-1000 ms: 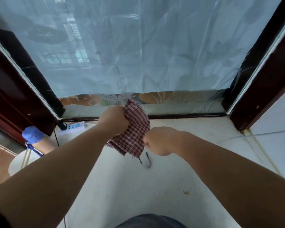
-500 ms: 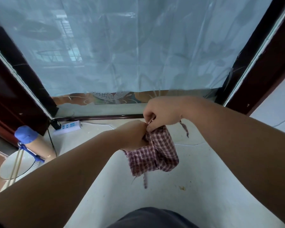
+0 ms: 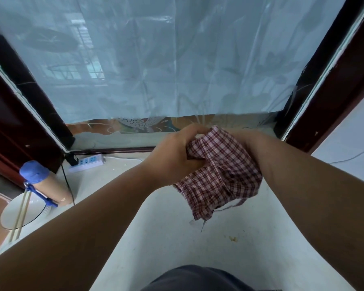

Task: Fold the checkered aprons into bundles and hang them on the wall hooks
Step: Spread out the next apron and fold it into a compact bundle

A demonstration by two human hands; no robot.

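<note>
A red-and-white checkered apron (image 3: 221, 177) is bunched into a loose bundle in mid-air over the pale floor, in front of the curtained window. My left hand (image 3: 174, 158) grips the bundle's left side with curled fingers. My right hand (image 3: 247, 141) comes in from the right and holds the bundle's upper part; the cloth lies over its fingers and hides them. A thin apron strap (image 3: 231, 205) and frayed threads dangle below the bundle. No wall hook is in view.
A translucent blue curtain (image 3: 177, 59) fills the window between dark wooden frames (image 3: 345, 80). On the floor at left lie a white power strip (image 3: 86, 161), a cardboard tube with a blue cap (image 3: 42, 183) and a white round base (image 3: 23, 211). A white cable (image 3: 345, 158) runs at right.
My right hand moved from below the apron to above it, then down into the bundle's right side. The apron has been gathered tighter and shifted right.
</note>
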